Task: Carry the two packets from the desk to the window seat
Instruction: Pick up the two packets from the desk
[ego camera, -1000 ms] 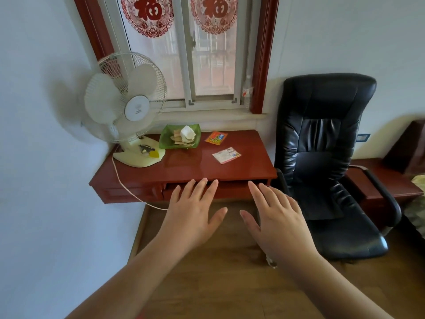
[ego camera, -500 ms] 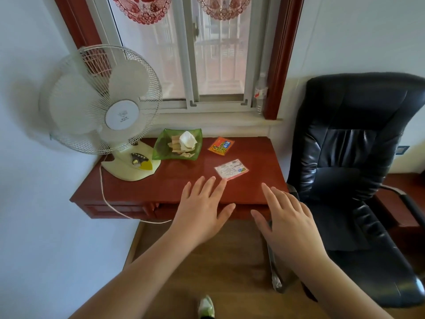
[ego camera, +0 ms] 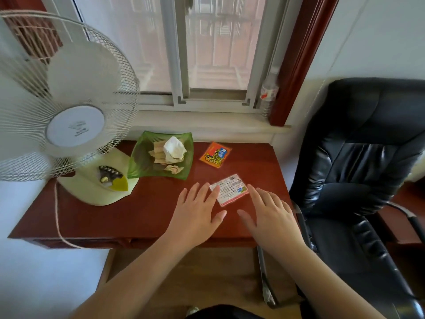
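Two flat packets lie on the red-brown desk (ego camera: pixel 142 210). The white packet (ego camera: pixel 230 189) with small print and a pink edge is nearer, between my fingertips. The orange packet (ego camera: pixel 215 154) lies farther back, near the window ledge (ego camera: pixel 207 127). My left hand (ego camera: pixel 195 215) is flat over the desk with its fingers spread, fingertips at the white packet's left edge. On that packet's right side hovers my right hand (ego camera: pixel 269 217), also open. Neither hand holds anything.
A white table fan (ego camera: pixel 69 116) stands on the desk's left part, its cord hanging over the front edge. A green dish (ego camera: pixel 140 157) with paper scraps sits behind my left hand. A plastic bottle (ego camera: pixel 269 93) stands on the ledge. A black office chair (ego camera: pixel 358 162) is close on the right.
I have moved closer to the desk. Both hands have gone forward from in front of the desk edge to over its top, reaching either side of the white packet.
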`<action>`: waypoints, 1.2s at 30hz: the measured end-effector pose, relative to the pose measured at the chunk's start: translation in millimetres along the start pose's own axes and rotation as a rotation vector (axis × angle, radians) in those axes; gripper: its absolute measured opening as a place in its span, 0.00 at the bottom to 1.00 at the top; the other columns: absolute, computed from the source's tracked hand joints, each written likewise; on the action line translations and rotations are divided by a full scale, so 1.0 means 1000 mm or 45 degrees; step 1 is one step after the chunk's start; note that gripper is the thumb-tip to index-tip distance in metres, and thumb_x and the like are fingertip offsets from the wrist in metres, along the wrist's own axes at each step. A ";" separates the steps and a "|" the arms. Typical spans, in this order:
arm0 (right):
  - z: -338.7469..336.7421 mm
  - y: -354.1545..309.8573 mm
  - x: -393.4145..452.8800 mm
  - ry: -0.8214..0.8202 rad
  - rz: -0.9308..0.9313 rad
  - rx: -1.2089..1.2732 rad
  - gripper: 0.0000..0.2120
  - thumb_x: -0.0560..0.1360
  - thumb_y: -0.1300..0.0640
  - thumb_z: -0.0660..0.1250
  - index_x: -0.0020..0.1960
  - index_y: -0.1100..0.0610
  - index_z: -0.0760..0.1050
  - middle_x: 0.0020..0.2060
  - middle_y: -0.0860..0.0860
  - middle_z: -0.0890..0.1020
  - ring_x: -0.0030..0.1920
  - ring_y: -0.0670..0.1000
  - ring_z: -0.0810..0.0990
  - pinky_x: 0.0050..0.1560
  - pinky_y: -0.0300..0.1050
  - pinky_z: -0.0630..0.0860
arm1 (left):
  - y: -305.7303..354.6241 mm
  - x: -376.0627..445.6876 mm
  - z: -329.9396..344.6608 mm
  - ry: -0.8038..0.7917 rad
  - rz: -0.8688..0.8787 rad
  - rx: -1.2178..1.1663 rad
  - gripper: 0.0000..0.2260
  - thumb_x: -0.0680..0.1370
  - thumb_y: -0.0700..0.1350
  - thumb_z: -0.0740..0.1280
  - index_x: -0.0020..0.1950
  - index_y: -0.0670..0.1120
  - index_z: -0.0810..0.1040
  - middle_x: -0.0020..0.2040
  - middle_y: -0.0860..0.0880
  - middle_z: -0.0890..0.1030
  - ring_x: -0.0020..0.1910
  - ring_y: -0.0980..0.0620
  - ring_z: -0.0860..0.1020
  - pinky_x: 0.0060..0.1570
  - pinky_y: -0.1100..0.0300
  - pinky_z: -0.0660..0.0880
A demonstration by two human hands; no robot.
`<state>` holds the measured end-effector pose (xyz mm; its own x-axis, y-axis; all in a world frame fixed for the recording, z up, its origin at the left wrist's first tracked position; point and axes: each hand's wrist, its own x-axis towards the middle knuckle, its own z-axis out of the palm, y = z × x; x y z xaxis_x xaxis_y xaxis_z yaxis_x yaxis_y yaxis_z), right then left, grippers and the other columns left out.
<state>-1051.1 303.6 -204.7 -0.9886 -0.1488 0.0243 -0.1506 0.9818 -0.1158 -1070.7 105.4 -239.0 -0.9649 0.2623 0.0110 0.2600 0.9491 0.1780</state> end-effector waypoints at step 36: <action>0.191 0.034 0.361 -0.468 -0.335 0.115 0.27 0.80 0.47 0.60 0.76 0.56 0.62 0.74 0.57 0.71 0.73 0.58 0.68 0.71 0.54 0.64 | -0.058 0.224 0.108 -0.289 -0.358 -0.055 0.26 0.80 0.51 0.63 0.77 0.47 0.63 0.72 0.44 0.72 0.70 0.44 0.71 0.64 0.48 0.70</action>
<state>-1414.2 260.3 -389.6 -0.8510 -0.4394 -0.2877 -0.3804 0.8933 -0.2393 -1298.2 127.8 -353.6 -0.9647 0.0286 -0.2618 -0.0209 0.9827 0.1843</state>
